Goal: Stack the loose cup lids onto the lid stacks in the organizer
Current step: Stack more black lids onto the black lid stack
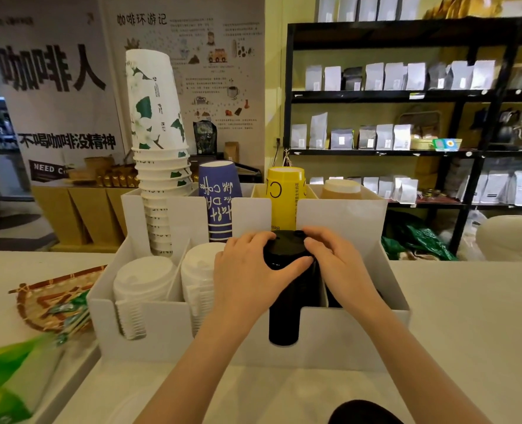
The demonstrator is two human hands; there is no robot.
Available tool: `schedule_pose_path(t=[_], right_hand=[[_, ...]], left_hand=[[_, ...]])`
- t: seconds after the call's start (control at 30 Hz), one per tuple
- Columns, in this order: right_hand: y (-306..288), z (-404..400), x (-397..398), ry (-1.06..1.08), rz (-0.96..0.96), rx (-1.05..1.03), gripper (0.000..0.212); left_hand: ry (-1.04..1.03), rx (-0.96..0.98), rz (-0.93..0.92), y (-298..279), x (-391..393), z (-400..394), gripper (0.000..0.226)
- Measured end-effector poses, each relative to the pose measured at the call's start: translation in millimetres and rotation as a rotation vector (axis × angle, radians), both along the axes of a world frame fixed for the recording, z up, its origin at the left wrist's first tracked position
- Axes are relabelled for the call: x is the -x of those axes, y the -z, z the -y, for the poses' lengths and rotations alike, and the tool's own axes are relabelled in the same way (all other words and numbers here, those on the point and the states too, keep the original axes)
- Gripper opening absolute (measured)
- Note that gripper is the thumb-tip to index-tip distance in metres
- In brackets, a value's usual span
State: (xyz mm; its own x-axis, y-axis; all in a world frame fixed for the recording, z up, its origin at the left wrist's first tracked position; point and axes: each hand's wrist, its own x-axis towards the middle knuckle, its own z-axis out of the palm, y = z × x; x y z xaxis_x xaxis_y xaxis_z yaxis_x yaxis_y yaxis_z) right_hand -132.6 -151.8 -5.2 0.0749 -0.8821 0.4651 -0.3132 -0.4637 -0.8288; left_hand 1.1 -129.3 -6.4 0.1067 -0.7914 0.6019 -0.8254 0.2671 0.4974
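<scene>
A white organizer (168, 328) stands on the counter with lid stacks in its front row. The third slot holds a black lid stack (284, 319). Both hands rest on its top: my left hand (247, 270) grips the top black lid (284, 249) from the left, and my right hand (336, 261) presses on it from the right. Two white lid stacks (143, 280) (198, 270) fill the slots to the left. A black object (363, 413), possibly another lid, lies at the bottom edge of the view. The rightmost slot is hidden behind my right hand.
Upside-down cup stacks fill the organizer's back row: white floral (155, 123), blue (220, 197), yellow (285, 194) and brown (340, 189). A woven tray (51, 298) and green packets (5, 377) lie at the left. Black shelving (406, 96) with bags stands behind.
</scene>
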Motion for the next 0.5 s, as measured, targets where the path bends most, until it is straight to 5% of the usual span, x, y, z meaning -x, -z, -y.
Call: schedule_pose_path(t=[0.5], right_hand=[[-2, -21, 7, -0.014, -0.165, 0.017, 0.04]], left_hand=[[0.108, -0.097, 0.063, -6, -6, -5, 0.065]])
